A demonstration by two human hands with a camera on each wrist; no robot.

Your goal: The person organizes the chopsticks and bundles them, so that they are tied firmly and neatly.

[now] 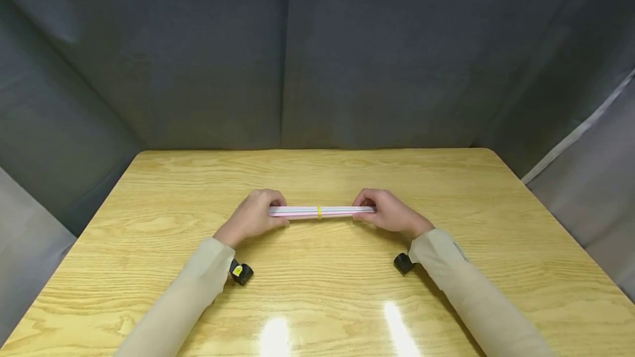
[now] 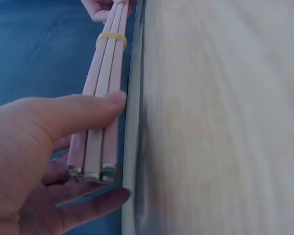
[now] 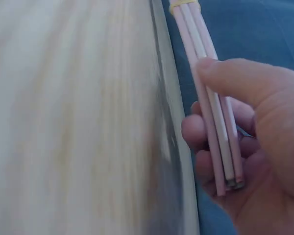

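Observation:
A bundle of pink and white sticks (image 1: 321,212) lies level just above the middle of the wooden table (image 1: 317,302), bound at its middle by a yellow rubber band (image 1: 319,212). My left hand (image 1: 254,215) grips the bundle's left end, and my right hand (image 1: 389,214) grips the right end. In the left wrist view the thumb (image 2: 83,110) lies across the bundle (image 2: 100,122) and the band (image 2: 110,38) shows farther along. In the right wrist view the thumb (image 3: 235,78) presses on the bundle (image 3: 210,112), with fingers curled under it.
Dark grey curtains (image 1: 278,54) close off the table at the back and sides. Small black wrist cameras (image 1: 240,272) hang under both beige sleeves (image 1: 476,291). Bare wood lies all round the hands.

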